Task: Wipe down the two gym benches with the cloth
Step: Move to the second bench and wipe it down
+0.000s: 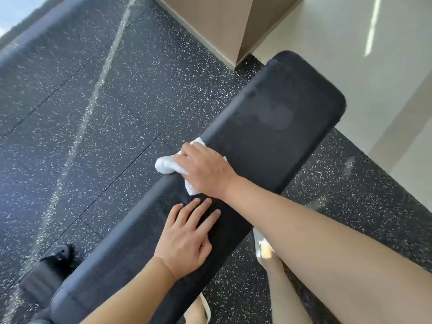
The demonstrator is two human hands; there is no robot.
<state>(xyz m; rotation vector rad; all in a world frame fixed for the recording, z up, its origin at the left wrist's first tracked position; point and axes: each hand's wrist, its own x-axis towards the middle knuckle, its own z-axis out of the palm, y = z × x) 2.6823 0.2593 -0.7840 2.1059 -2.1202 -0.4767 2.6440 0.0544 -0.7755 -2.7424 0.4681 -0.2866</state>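
Here the right hand (205,169) presses a bunched white cloth (168,165) against the far edge of the black padded bench (275,127), fingers curled over it. The left hand (187,239) lies flat, fingers spread, on the pad just beside it, above speckled rubber floor (93,113).

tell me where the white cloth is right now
In the head view, the crumpled white cloth sits under the right hand on the far long edge of the black padded bench, just beyond the flat left hand.
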